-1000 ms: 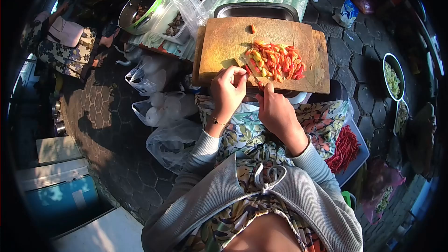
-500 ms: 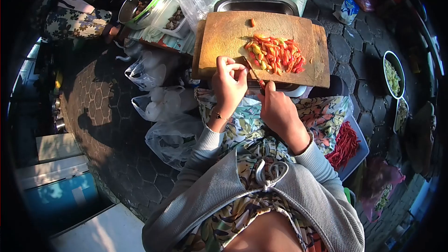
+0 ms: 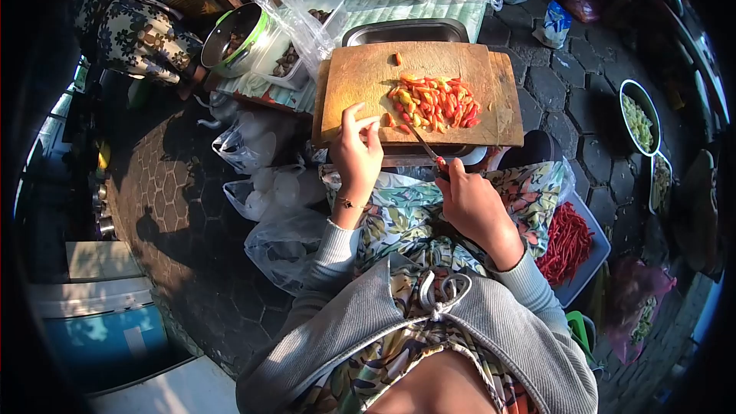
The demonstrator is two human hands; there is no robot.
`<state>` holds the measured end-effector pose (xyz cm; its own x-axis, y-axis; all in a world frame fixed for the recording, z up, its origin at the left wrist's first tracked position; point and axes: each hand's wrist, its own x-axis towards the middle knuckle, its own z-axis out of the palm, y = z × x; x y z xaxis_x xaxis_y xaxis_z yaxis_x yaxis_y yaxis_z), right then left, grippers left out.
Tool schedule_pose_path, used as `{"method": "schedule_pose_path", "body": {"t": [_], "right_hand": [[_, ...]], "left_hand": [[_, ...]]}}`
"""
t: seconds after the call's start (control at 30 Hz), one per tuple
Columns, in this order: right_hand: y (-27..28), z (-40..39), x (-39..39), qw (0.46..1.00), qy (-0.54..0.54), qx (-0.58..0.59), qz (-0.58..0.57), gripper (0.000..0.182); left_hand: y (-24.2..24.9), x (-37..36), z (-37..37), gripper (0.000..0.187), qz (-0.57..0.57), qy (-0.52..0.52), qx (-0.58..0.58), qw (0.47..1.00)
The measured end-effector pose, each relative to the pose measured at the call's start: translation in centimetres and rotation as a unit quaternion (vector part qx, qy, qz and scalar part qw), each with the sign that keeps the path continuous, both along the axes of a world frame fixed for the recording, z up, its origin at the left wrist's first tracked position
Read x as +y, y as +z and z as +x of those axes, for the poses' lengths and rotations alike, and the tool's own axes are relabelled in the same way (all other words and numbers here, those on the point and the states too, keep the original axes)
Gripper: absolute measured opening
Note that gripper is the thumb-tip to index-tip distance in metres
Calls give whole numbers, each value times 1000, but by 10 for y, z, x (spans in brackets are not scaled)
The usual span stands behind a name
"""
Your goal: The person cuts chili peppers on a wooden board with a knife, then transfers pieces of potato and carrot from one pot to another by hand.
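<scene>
My right hand is closed round the handle of a small knife. The blade slants up and left over the front edge of a wooden cutting board, its tip close to a heap of cut red and orange chilies. Left of the blade, my left hand is over the board's near left corner, fingers apart and nothing visible in them. A few chili bits lie between that hand and the heap. One separate chili piece rests near the board's far edge.
A dark metal tray sits behind the board. Beyond are a green-rimmed pot and a plastic container. Plastic bags hang at left. To my right are a tub of red chilies and a bowl. Another person is at far left.
My left hand has moved left, away from the knife, and its fingers have opened. More of the blade shows now, beside the chili heap. The view has shifted slightly.
</scene>
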<state>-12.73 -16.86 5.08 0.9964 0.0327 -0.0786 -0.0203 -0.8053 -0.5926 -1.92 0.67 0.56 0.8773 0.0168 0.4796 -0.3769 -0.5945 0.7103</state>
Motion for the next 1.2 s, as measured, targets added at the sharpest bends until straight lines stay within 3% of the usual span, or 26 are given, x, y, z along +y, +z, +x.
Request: {"method": "schedule_pose_path", "body": {"t": [0.2,0.27,0.3,0.4,0.47,0.57,0.7,0.83,1.0,1.2], "right_hand": [[-22,20,11,998,53,-27,25,27],[-29,26,9,998,48,-34,28,27],[-29,29,7,998,44,-36,29,27],[-24,34,2,999,5,-36,14,27],[-18,32,4,1000,-8,-22,9,28],[-21,28,12,999,11,-20,22,28],[-26,37,7,1000,2,-11,28,28],[-20,37,-2,999,-26,-8,25,27],[-15,32,4,999,-33,-13,21,25],[-15,35,21,1000,-22,-18,10,25]], "left_hand": [[33,3,47,23,41,-29,-57,997],[36,-4,72,17,149,-73,-50,985],[33,-13,85,14,131,-77,7,988],[20,-30,124,12,140,-109,-17,984],[23,-40,137,14,170,-128,110,971],[6,-42,158,8,179,-113,56,976],[25,-30,129,6,185,-86,43,978],[22,-7,76,7,146,-81,-51,985],[4,-10,6,9,113,-31,-52,992],[-9,-11,-5,12,73,-30,-59,995]]}}
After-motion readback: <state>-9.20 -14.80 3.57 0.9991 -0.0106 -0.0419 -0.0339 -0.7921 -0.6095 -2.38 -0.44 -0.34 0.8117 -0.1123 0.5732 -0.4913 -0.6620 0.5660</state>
